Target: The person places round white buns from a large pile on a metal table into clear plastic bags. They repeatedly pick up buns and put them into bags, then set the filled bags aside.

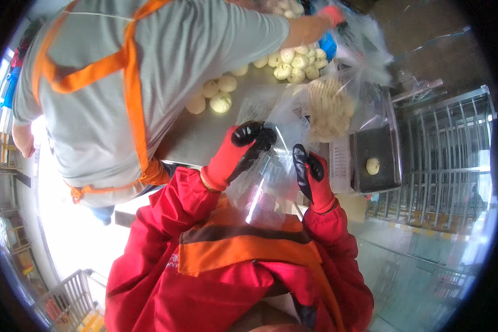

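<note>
A clear plastic bag [269, 178] hangs in front of my orange apron, between my two gloved hands. My left hand [251, 145], in a red glove with black coating, pinches the bag's upper left part. On the other side my right hand [312, 174], gloved alike, has thumb and fingers closed at the bag's right edge. Just beyond the hands, a filled bag [330, 110] of pale round items lies under more clear plastic. Pale round vegetables or dough-like pieces [301, 62] are heaped on the metal table [249, 93], with several more [220, 102] nearer the co-worker.
A co-worker [108, 95] in a grey shirt and orange straps stands close at the left, one arm reaching across the table. At right, a dark tray [375, 143] holds one pale round piece [372, 166], beside a white plastic basket [339, 166]. A metal rack [448, 162] stands farther right.
</note>
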`<state>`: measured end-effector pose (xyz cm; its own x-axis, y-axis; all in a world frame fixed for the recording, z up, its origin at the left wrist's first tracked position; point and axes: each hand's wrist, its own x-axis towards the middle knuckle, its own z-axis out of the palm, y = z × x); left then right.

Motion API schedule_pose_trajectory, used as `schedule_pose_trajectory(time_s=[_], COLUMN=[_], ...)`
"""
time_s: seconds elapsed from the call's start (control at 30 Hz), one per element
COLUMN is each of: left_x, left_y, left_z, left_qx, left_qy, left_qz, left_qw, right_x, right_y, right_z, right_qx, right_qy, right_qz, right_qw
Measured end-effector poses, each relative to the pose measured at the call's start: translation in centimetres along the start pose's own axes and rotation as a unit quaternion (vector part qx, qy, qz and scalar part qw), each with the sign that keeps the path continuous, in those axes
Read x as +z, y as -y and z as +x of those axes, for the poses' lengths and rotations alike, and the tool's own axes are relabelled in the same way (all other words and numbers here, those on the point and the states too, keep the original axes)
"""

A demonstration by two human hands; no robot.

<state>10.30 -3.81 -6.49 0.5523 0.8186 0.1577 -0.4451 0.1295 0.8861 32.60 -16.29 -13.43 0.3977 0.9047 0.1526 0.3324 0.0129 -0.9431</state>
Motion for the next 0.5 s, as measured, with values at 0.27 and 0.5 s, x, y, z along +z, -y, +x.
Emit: schedule_pose_trajectory(time_s=[0.27, 0.5], left_x=[-1.5, -2.1], left_y=[-0.8, -1.7], left_z=[-0.5, -1.5], left_qx=[0.012, 0.069], left_qy=[-0.025, -0.035], left_qz=[-0.03, -0.054], left_qw=[0.999, 0.996], right_x=[-1.6, 0.3], right_y=[1.0, 2.9], right_z=[-0.2, 3.7], right_qx=[-0.061, -0.001], right_qy=[0.057, 0.021], right_qz=[-0.3, -0.001], right_qw=[0.95, 1.0])
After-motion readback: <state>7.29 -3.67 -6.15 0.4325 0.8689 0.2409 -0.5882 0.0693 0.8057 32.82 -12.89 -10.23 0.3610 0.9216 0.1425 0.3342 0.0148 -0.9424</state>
